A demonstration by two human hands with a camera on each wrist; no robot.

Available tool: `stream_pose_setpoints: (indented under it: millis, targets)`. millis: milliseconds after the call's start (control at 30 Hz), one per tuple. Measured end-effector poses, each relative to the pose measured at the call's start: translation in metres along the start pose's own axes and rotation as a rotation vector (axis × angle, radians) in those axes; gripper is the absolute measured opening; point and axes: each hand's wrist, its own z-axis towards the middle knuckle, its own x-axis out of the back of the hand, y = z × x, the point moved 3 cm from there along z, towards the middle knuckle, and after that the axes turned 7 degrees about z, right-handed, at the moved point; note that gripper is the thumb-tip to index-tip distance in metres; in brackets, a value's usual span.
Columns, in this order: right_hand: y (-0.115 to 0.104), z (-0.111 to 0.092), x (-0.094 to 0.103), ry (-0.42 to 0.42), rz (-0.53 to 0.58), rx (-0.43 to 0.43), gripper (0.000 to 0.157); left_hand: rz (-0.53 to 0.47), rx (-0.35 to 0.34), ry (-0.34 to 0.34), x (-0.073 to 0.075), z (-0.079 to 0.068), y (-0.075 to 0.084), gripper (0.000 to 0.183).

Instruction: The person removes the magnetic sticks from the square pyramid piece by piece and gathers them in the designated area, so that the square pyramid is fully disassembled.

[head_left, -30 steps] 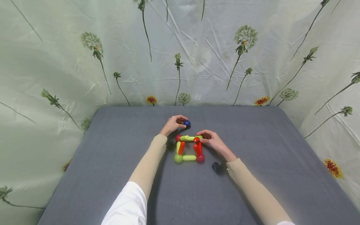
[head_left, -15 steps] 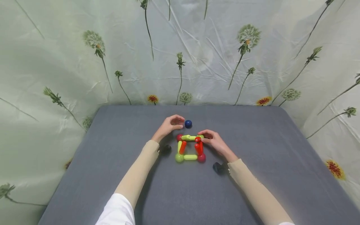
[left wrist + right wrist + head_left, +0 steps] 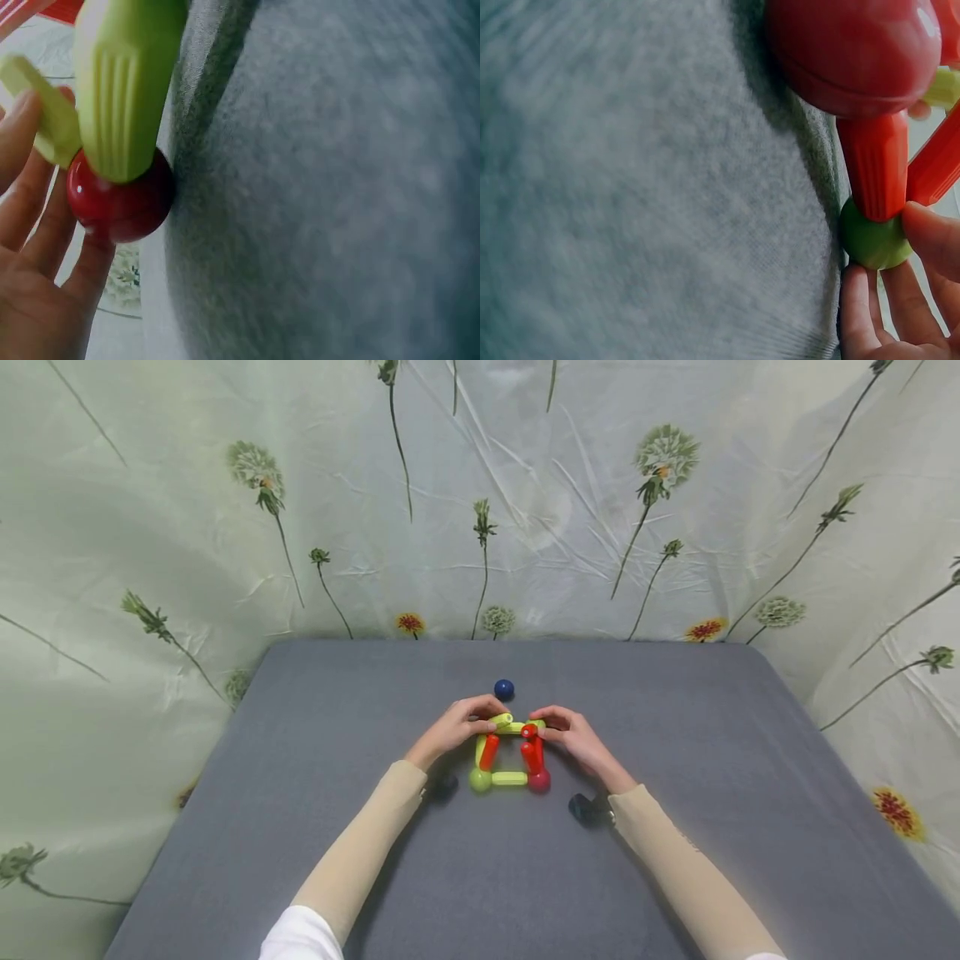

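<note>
A square frame of rods and balls lies on the table. Its front corners are a green ball (image 3: 481, 779) and a red ball (image 3: 539, 780), joined by a yellow-green rod (image 3: 510, 778). At the back left corner, my left hand (image 3: 461, 727) pinches a yellow-green rod (image 3: 45, 112) that leans up from another red ball (image 3: 120, 202). A finger touches that ball from beneath in the left wrist view. My right hand (image 3: 573, 737) holds the back right green ball (image 3: 874, 236) between thumb and fingers. From it a red rod (image 3: 941, 161) slants up.
Behind the frame sits a loose blue ball (image 3: 504, 690). Grey cloth covers the table (image 3: 675, 710), and a flower-printed curtain (image 3: 555, 527) hangs along its back and sides. The dark wrist cameras hang low beside the frame.
My left hand has let go of the blue ball, drawn back, then come forward and right to pinch the back left yellow-green rod. My right hand has stayed at its corner.
</note>
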Motion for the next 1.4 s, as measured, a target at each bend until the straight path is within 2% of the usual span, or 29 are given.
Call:
stream_pose_setpoints:
  millis: [133, 233, 333, 433, 533, 633, 767, 900, 1033, 1167, 1233, 1300, 1400]
  targets:
    - [0.001, 0.000, -0.001, 0.011, -0.014, -0.003, 0.027, -0.004, 0.043, 0.056, 0.002, 0.001, 0.000, 0.020]
    - [0.002, 0.000, -0.001, 0.018, -0.027, -0.013, 0.027, -0.002, 0.080, 0.097, 0.010, 0.000, -0.002, 0.021]
    - [0.002, -0.001, -0.001, 0.022, -0.031, -0.029, 0.028, 0.071, 0.134, 0.155, 0.027, -0.002, -0.008, 0.021]
    - [0.001, -0.001, 0.000, 0.020, -0.017, -0.033, 0.029, 0.168, 0.217, 0.201, 0.049, -0.007, -0.020, 0.021]
    - [0.001, -0.002, 0.000, 0.014, -0.007, -0.028, 0.030, 0.251, 0.298, 0.199, 0.068, -0.013, -0.032, 0.020]
    - [0.001, -0.003, 0.000, 0.012, -0.001, -0.027, 0.030, 0.323, 0.334, 0.176, 0.081, -0.019, -0.043, 0.020]
    - [0.002, -0.002, 0.000, 0.015, 0.003, -0.028, 0.029, 0.369, 0.355, 0.165, 0.090, -0.023, -0.050, 0.021]
    - [0.002, -0.002, -0.001, 0.017, 0.001, -0.019, 0.028, 0.337, 0.381, 0.162, 0.092, -0.024, -0.051, 0.025]
    - [0.001, -0.003, -0.001, 0.012, 0.002, -0.014, 0.028, 0.251, 0.399, 0.210, 0.089, -0.023, -0.044, 0.029]
    - [0.001, -0.003, -0.001, 0.011, 0.001, -0.019, 0.028, 0.094, 0.313, 0.247, 0.072, -0.015, -0.019, 0.028]
    - [0.001, -0.003, 0.000, 0.013, -0.003, -0.022, 0.028, 0.008, 0.249, 0.212, 0.055, -0.009, -0.003, 0.028]
    - [0.001, -0.003, -0.001, 0.014, -0.006, -0.022, 0.028, -0.060, 0.210, 0.145, 0.036, -0.002, 0.013, 0.027]
    - [0.001, -0.002, 0.000, 0.008, -0.009, -0.012, 0.028, -0.078, 0.185, 0.040, 0.009, 0.007, 0.028, 0.027]
